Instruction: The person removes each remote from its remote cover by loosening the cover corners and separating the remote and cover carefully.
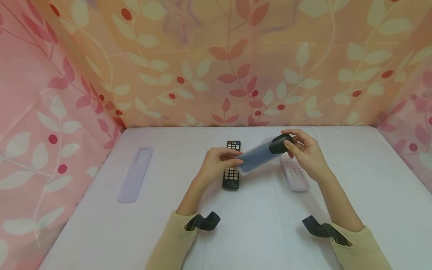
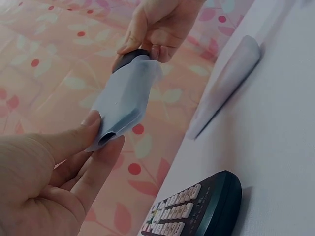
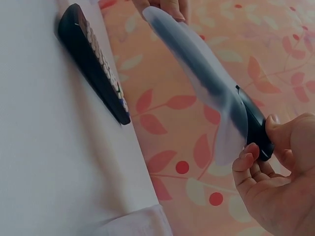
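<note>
Held up above the table is a black remote control, most of its length inside a translucent bluish remote cover. Its bare black end sticks out of the cover's open end, where my right hand pinches it between thumb and fingers. At the cover's lower, far end, my left hand grips the edge with thumb and fingertips; a small opening shows there in the left wrist view. The loose lip of the cover flares out around the remote near my right fingers.
A second black remote with pale buttons lies on the white table, partly behind my left hand. A whitish remote lies beneath my right hand. Off to the left is a flat lavender cover. Patterned cloth hangs behind.
</note>
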